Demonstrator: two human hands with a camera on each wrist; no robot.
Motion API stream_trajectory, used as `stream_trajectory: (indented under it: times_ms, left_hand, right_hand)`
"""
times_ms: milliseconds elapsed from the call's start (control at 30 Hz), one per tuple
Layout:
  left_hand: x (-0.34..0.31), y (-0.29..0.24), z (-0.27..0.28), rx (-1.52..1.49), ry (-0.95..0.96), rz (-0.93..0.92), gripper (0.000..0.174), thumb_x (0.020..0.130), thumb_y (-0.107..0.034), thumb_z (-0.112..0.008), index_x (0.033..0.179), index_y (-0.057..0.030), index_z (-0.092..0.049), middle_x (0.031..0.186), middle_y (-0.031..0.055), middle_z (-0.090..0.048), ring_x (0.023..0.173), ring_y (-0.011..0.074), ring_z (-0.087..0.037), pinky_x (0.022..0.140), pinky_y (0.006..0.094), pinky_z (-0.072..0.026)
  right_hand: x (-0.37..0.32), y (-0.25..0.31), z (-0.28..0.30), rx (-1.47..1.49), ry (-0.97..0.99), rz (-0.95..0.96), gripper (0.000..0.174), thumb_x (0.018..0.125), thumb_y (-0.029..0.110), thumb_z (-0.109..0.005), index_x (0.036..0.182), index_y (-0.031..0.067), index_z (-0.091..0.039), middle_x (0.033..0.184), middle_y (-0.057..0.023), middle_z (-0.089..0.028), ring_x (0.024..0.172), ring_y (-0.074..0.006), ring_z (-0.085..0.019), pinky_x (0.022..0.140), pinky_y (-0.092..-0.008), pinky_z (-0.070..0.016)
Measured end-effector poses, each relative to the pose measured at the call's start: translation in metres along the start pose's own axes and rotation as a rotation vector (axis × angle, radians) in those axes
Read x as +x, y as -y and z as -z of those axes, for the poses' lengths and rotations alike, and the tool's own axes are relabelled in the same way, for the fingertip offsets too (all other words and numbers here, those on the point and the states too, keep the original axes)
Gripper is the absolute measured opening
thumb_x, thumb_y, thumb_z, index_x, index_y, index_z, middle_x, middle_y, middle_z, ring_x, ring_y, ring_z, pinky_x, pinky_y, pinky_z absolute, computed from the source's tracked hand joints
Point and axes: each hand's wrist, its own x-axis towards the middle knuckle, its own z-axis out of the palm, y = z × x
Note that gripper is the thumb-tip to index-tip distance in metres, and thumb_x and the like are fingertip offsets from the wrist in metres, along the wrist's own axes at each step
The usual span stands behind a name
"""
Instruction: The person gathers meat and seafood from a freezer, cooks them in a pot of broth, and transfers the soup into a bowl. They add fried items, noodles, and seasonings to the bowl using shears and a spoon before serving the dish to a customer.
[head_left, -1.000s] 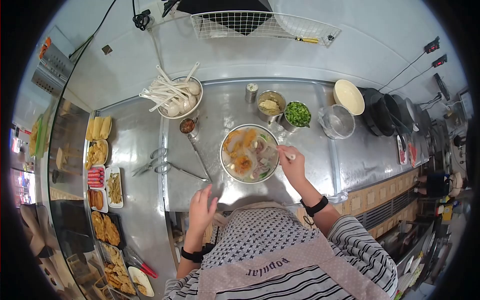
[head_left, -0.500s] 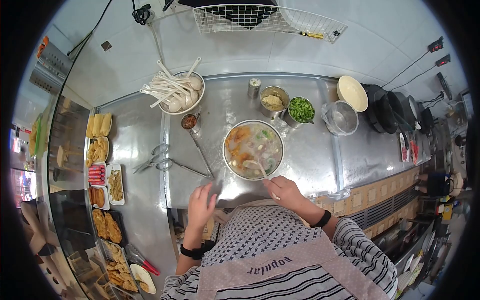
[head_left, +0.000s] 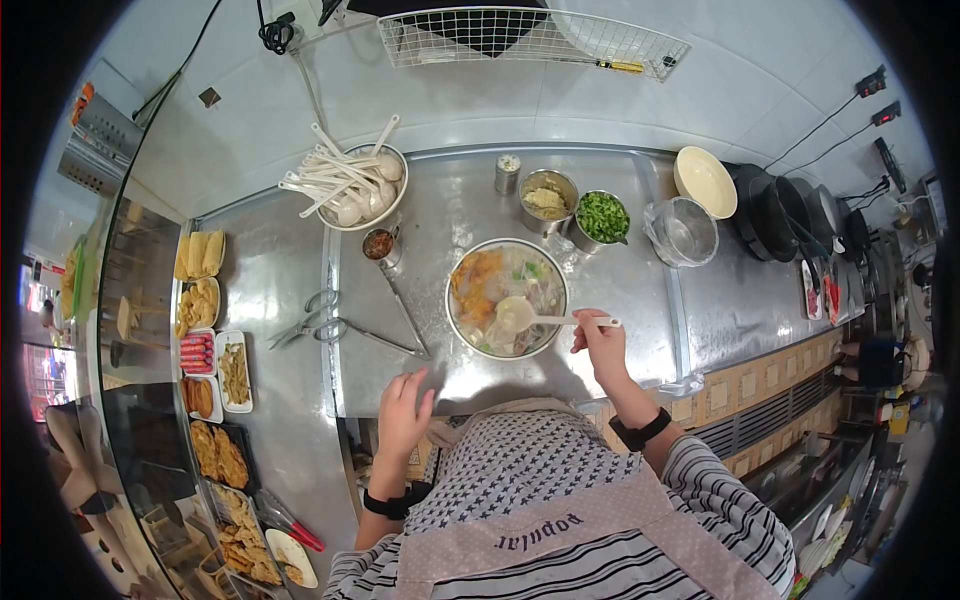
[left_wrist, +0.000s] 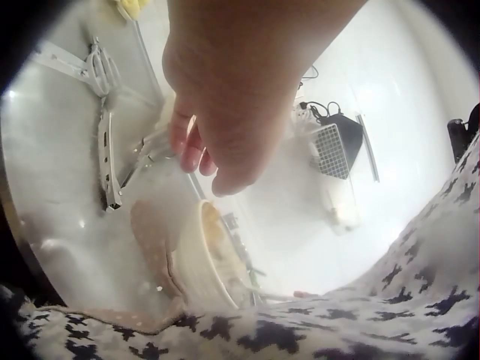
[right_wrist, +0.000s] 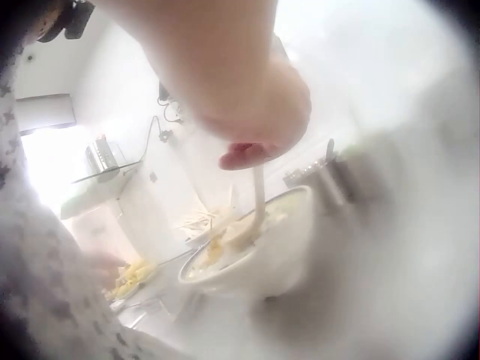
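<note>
right hand (head_left: 598, 350): at 4 o'clock of the bowl, just off its rim; fingers (head_left: 600, 325) pinch the far end of the spoon handle
spoon (head_left: 560, 320): white, lying roughly level; handle runs out over the rim toward 3 o'clock, scoop over the food just below bowl centre
bowl (head_left: 450, 305): metal rim, mid worktop, full of soup with orange, white and green bits
right wrist view: right hand (right_wrist: 247, 97) above, spoon (right_wrist: 256, 199) hanging down into the bowl (right_wrist: 281, 262); blurred, so the grip detail is not readable here
left hand (head_left: 403, 412): at 7 o'clock of the bowl, at the near edge of the worktop (head_left: 620, 290); fingers loose and slightly spread, holding nothing
left wrist view: left hand (left_wrist: 225, 112) over the steel; fingertips point down; cannot tell whether they touch it
tongs and scissors (head_left: 320, 325): flat on the worktop at 9 o'clock of the bowl, apart from both hands
sauce cup (head_left: 378, 245): small, red contents, 10 o'clock of the bowl
spoon basin (head_left: 350, 185): heap of white spoons, farther out at 10 o'clock
shaker (head_left: 508, 172): 12 o'clock, near the wall
two steel pots: pale mince (head_left: 546, 200) at 12-1 o'clock, chopped greens (head_left: 601, 216) at 1 o'clock, side by side
clear tub (head_left: 683, 230): 2 o'clock, beyond the greens
cream bowl (head_left: 703, 180): behind the tub
food trays (head_left: 200, 330): row along the left, well apart from the bowl
</note>
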Motion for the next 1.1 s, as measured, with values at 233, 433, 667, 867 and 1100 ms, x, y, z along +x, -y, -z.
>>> stream_trajectory:
  times_ms: [233, 433, 667, 867, 1100]
  left_hand:
    - [0.001, -0.001, -0.005, 0.004, 0.003, -0.005, 0.031, 0.078, -0.013, -0.061, 0.107, -0.0039, -0.057, 0.1, 0.0164, -0.056, 0.092, 0.0339, -0.055, 0.08, 0.0392, -0.0439]
    - [0.005, -0.006, -0.009, -0.009, 0.013, -0.015, 0.031, 0.077, -0.013, -0.061, 0.107, -0.0043, -0.057, 0.1, 0.0165, -0.056, 0.092, 0.034, -0.055, 0.08, 0.039, -0.0438]
    - [0.001, 0.0, -0.011, -0.007, 0.007, -0.002, 0.03, 0.077, -0.012, -0.062, 0.106, -0.0042, -0.058, 0.101, 0.0168, -0.056, 0.093, 0.0343, -0.054, 0.081, 0.0389, -0.0438]
    - [0.004, -0.001, -0.011, -0.017, 0.016, -0.016, 0.03, 0.077, -0.012, -0.062, 0.105, -0.0038, -0.058, 0.1, 0.0171, -0.056, 0.092, 0.0344, -0.054, 0.081, 0.0391, -0.0438]
    - [0.003, -0.001, -0.011, -0.048, 0.021, -0.007, 0.029, 0.077, -0.012, -0.062, 0.105, -0.0042, -0.059, 0.1, 0.017, -0.056, 0.092, 0.0341, -0.054, 0.081, 0.039, -0.0438]
  right_hand:
    - [0.02, 0.022, -0.005, -0.714, 0.138, 0.863, 0.022, 0.08, 0.005, -0.059, 0.102, 0.0027, -0.061, 0.074, -0.0097, -0.056, 0.065, -0.0229, -0.055, 0.059, -0.0315, -0.0475]
    - [0.02, 0.012, -0.017, -0.976, 0.266, 1.062, 0.03, 0.074, 0.001, -0.062, 0.104, 0.0038, -0.06, 0.078, -0.0096, -0.056, 0.07, -0.0262, -0.056, 0.059, -0.0341, -0.0479]
    - [-0.035, 0.028, 0.004, -1.023, 0.405, 1.029, 0.033, 0.073, 0.004, -0.061, 0.106, 0.0015, -0.057, 0.075, -0.0095, -0.054, 0.067, -0.025, -0.055, 0.058, -0.0331, -0.0468]
    - [-0.047, 0.009, 0.005, -1.069, 0.549, 1.05, 0.042, 0.066, 0.004, -0.061, 0.107, 0.0011, -0.056, 0.076, -0.0072, -0.054, 0.069, -0.025, -0.055, 0.059, -0.0339, -0.0466]
    - [-0.021, 0.041, -0.01, -0.993, 0.187, 1.105, 0.038, 0.068, -0.001, -0.061, 0.105, 0.0033, -0.06, 0.077, -0.0087, -0.056, 0.068, -0.0242, -0.055, 0.058, -0.0332, -0.0478]
